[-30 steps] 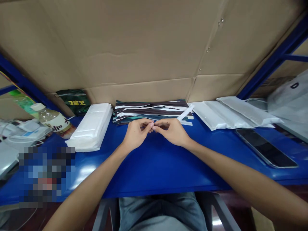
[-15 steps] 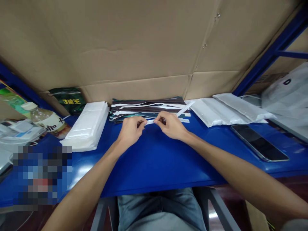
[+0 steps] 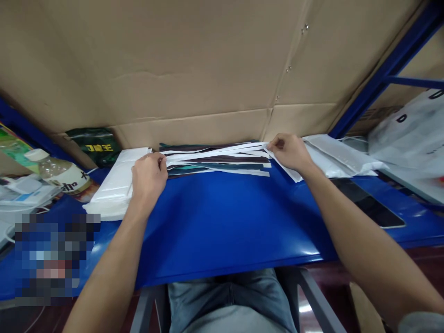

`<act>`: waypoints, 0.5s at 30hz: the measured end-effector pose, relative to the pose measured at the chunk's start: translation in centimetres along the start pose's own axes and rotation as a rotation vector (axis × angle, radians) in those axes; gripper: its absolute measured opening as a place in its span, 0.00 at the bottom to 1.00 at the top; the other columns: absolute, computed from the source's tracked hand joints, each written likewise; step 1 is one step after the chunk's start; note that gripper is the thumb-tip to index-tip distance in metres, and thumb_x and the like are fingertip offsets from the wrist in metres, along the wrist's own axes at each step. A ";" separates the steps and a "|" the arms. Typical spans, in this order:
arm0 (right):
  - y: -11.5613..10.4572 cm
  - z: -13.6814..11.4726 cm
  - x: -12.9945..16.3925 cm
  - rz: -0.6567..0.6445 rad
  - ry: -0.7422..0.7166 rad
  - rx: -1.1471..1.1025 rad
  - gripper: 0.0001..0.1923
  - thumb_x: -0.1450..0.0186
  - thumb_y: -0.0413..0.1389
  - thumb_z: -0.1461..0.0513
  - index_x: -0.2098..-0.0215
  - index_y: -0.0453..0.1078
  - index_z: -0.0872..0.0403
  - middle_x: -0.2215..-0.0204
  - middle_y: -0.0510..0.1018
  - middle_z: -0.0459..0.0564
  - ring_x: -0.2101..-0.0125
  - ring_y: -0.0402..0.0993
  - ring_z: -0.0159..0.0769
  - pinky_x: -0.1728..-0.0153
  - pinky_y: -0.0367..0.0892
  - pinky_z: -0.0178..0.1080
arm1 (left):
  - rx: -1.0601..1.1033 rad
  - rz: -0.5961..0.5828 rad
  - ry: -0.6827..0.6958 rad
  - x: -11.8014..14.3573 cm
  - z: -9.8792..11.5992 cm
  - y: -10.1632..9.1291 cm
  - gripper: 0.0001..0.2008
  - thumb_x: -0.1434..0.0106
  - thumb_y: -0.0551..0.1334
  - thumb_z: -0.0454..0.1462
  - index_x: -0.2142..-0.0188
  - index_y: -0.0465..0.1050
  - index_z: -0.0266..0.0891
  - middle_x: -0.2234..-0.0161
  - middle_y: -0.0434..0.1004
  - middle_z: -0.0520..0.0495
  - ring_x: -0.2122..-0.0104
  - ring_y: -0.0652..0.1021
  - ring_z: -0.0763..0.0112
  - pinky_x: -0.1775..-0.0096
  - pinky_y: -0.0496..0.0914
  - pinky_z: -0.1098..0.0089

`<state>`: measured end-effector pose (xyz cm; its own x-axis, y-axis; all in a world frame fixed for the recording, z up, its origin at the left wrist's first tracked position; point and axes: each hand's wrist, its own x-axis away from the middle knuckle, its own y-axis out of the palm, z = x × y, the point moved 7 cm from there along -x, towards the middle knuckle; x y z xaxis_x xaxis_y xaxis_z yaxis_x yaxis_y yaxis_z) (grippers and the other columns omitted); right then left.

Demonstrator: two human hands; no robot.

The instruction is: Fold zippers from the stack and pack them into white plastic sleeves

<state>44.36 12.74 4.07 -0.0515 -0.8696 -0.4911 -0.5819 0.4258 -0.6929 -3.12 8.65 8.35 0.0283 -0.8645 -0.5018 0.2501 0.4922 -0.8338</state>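
A long white strip [image 3: 218, 151] stretches across the pile of strips, pinched near each end by my hands. My left hand [image 3: 150, 178] is closed on its left end, beside a white packet stack. At the right end, the fingertips of my right hand [image 3: 289, 150] are pressed together on the strip, in front of the white padded packets. Beneath the strip lies a pile of dark brown, green and white strips [image 3: 225, 166] against the cardboard wall. The fingers hide the very ends of the strip.
White packets [image 3: 116, 185] are stacked on the left of the blue table [image 3: 222, 226], near a drink bottle [image 3: 62, 173] and a dark green pouch [image 3: 95, 147]. On the right are white padded packets [image 3: 329, 159], a phone [image 3: 369, 203] and a plastic bag [image 3: 409, 129].
My hands, close together at the table's middle before, have moved far apart and towards the back. The white strip is now drawn out lengthwise between them over the pile.
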 end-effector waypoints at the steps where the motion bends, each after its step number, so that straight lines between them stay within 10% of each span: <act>1: 0.3 -0.4 0.2 -0.049 0.008 -0.067 0.06 0.30 0.65 0.58 0.66 0.81 0.49 0.63 0.88 0.58 0.60 0.85 0.53 0.52 0.78 0.57 | 0.008 0.022 0.019 0.2 0.4 -0.2 0.15 0.20 0.58 0.41 0.45 0.83 0.43 0.47 0.84 0.35 0.45 0.82 0.43 0.40 0.75 0.44; 6: 2.7 -3.5 1.8 -0.295 0.051 -0.387 0.08 0.35 0.70 0.56 0.61 0.87 0.50 0.65 0.89 0.54 0.63 0.88 0.49 0.59 0.83 0.51 | 0.161 0.102 0.197 2.2 4.7 -0.3 0.14 0.23 0.65 0.42 0.41 0.78 0.43 0.41 0.79 0.36 0.41 0.79 0.48 0.38 0.75 0.49; 10: 4.5 -7.7 3.6 -0.325 0.000 -0.526 0.08 0.36 0.72 0.55 0.62 0.85 0.51 0.68 0.88 0.53 0.67 0.87 0.46 0.62 0.83 0.48 | 0.402 -0.155 0.364 5.2 9.7 2.8 0.12 0.23 0.65 0.46 0.62 0.79 0.44 0.70 0.81 0.49 0.70 0.80 0.65 0.62 0.76 0.62; 15: 6.8 -12.4 6.3 -0.364 0.004 -0.614 0.16 0.39 0.75 0.53 0.57 0.83 0.50 0.66 0.89 0.52 0.65 0.88 0.50 0.63 0.83 0.49 | 0.509 -0.370 0.368 7.7 12.2 5.7 0.17 0.24 0.67 0.52 0.64 0.84 0.45 0.70 0.86 0.47 0.72 0.83 0.63 0.68 0.73 0.63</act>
<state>30.00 7.04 2.82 0.2307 -0.9311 -0.2827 -0.9146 -0.1084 -0.3894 10.33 3.59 2.53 -0.4501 -0.8310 -0.3269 0.6016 -0.0117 -0.7987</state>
